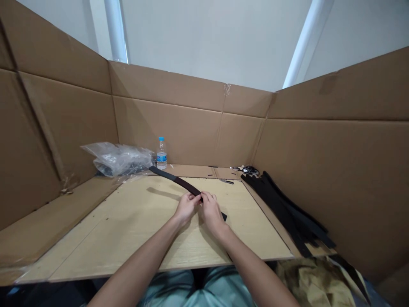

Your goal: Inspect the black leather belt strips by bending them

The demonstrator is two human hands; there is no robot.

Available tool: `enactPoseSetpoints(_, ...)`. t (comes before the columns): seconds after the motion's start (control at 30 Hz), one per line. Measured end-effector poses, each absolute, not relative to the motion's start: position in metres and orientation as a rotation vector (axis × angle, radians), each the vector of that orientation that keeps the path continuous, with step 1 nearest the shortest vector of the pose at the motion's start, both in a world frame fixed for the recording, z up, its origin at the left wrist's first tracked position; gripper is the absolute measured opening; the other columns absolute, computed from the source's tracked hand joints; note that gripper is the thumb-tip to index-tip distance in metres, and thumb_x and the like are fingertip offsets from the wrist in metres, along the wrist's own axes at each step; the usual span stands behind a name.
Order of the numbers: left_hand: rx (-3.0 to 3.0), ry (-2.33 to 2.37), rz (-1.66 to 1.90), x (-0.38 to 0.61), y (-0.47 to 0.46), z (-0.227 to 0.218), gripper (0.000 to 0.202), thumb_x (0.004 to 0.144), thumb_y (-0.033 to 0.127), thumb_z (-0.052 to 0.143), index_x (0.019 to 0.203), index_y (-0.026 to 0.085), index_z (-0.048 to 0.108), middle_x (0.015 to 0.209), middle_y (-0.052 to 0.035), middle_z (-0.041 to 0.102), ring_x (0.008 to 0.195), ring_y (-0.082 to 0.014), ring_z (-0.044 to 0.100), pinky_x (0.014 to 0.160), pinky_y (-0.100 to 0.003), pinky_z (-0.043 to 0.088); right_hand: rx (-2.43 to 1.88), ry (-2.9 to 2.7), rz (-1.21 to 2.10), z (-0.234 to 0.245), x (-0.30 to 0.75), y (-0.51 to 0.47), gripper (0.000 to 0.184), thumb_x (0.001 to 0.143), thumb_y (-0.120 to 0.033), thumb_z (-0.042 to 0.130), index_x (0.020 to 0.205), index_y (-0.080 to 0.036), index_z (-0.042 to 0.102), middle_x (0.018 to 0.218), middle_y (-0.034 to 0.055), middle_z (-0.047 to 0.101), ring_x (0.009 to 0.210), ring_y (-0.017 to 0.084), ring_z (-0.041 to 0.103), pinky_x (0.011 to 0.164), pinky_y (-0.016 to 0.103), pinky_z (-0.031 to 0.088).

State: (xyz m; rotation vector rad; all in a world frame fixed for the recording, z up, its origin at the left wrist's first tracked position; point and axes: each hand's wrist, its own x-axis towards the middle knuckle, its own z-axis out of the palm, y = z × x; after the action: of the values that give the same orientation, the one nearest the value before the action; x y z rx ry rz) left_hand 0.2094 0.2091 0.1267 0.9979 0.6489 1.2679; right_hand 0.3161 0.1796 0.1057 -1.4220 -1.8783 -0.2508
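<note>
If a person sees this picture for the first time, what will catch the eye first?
Probably the dark strip, held by the left hand and right hand over the board. Next, the blue-capped bottle stands near the back wall, with a clear bag left of it. Black strips lie piled along the right wall.

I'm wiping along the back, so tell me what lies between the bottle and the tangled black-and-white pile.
The head view shows small dark scraps on the cardboard, plus a small white scrap near the bottle.
</note>
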Motion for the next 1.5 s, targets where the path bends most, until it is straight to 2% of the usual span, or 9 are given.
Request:
enactPoseSetpoints(0.2, 1.037, 0.7, 1.125, 0.204, 0.207, 0.128, 0.015, 0.054, 0.017, 0.069, 0.067, 0.01, 0.066, 0.071, -0.0077, 0.068, 0.063, -0.013, 0.058, 0.059, -0.022, 0.042, -1.445, -1.954, -0.131, 0.118, 0.311, 0.149, 0.044, 0.08, -0.006, 0.044, 0.122, -0.005, 0.058, 0.122, 0.02, 0.058, 0.108, 0.028, 0.053, 0.095, 0.04, 0.043)
enactPoseSetpoints(0.37, 1.049, 0.803, 0.882, 0.19, 0.206, 0.136, 0.012, 0.051, 0.009, 0.068, 0.058, 0.012, 0.059, 0.056, -0.0014, 0.058, 0.049, -0.0076, 0.048, 0.054, -0.02, 0.041, -1.879, -1.875, 0.084, 0.158, 0.361, 0.145, 0.029, 0.09, -0.014, 0.039, 0.086, -0.013, 0.068, 0.084, 0.0127, 0.067, 0.077, 0.019, 0.06, 0.076, 0.029, 0.045)
enactPoseSetpoints(0.53, 1.049, 0.806, 0.721, 0.18, 0.206, 0.142, 0.019, 0.05, 0.011, 0.069, 0.054, 0.014, 0.051, 0.047, 0.0042, 0.047, 0.045, -0.0059, 0.043, 0.052, -0.02, 0.04, -2.613, -1.173, -0.214, 0.194, 0.468, 0.143, 0.043, 0.086, -0.001, 0.032, 0.123, 0.002, 0.053, 0.121, 0.0325, 0.053, 0.115, 0.038, 0.051, 0.085, 0.049, 0.042)
enactPoseSetpoints(0.73, 1.049, 0.786, 0.661, 0.182, 0.206, 0.146, 0.015, 0.052, 0.012, 0.067, 0.052, 0.013, 0.052, 0.043, 0.0065, 0.04, 0.044, -0.0055, 0.04, 0.051, -0.02, 0.039, -2.746, -1.185, -0.136, 0.202, 0.533, 0.121, 0.029, 0.078, -0.013, 0.064, 0.106, -0.004, 0.066, 0.108, 0.0276, 0.062, 0.101, 0.033, 0.063, 0.08, 0.039, 0.049)
enactPoseSetpoints(0.97, 1.028, 0.746, 0.691, 0.181, 0.21, 0.143, 0.013, 0.053, 0.01, 0.067, 0.054, 0.012, 0.054, 0.043, 0.0064, 0.04, 0.044, -0.0051, 0.04, 0.053, -0.02, 0.039, -2.604, -1.323, -0.353, 0.211, 0.54, 0.116, 0.022, 0.083, -0.012, 0.055, 0.097, 0.0, 0.067, 0.099, 0.0294, 0.065, 0.097, 0.034, 0.066, 0.083, 0.039, 0.05)
enactPoseSetpoints(1.13, 0.993, 0.729, 0.763, 0.178, 0.214, 0.146, 0.013, 0.056, 0.009, 0.07, 0.061, 0.012, 0.058, 0.049, 0.0033, 0.049, 0.045, -0.006, 0.044, 0.051, -0.019, 0.04, -1.872, -0.983, 0.553, 0.208, 0.504, 0.105, 0.018, 0.084, -0.025, 0.058, 0.085, -0.008, 0.065, 0.087, 0.0193, 0.07, 0.072, 0.023, 0.068, 0.069, 0.033, 0.055)
enactPoseSetpoints(1.33, 0.876, 0.737, 0.971, 0.166, 0.218, 0.16, 0.013, 0.061, 0.003, 0.065, 0.073, 0.009, 0.065, 0.074, -0.0068, 0.066, 0.059, -0.0108, 0.058, 0.056, -0.02, 0.048, -1.151, -0.832, 1.365, 0.138, 0.376, 0.061, 0.043, 0.063, -0.038, 0.079, 0.097, -0.015, 0.068, 0.118, 0.0132, 0.065, 0.103, 0.024, 0.064, 0.085, 0.033, 0.051)
enactPoseSetpoints(1.4, 0.835, 0.709, 1.03, 0.161, 0.22, 0.165, 0.014, 0.062, 0.002, 0.062, 0.074, 0.009, 0.065, 0.076, -0.0074, 0.067, 0.061, -0.0113, 0.059, 0.056, -0.021, 0.049, -1.07, -0.854, 1.525, 0.12, 0.345, 0.048, 0.047, 0.06, -0.045, 0.081, 0.092, -0.014, 0.066, 0.106, 0.0142, 0.069, 0.09, 0.022, 0.067, 0.081, 0.031, 0.051)
enactPoseSetpoints(1.5, 0.803, 0.664, 1.12, 0.154, 0.223, 0.169, 0.018, 0.065, 0.002, 0.059, 0.079, 0.01, 0.067, 0.079, -0.0073, 0.068, 0.064, -0.0115, 0.06, 0.06, -0.021, 0.05, -1.1, -0.907, 1.575, 0.114, 0.337, 0.043, 0.05, 0.065, -0.062, 0.071, 0.078, -0.015, 0.058, 0.08, 0.011, 0.07, 0.053, 0.016, 0.061, 0.05, 0.026, 0.046)
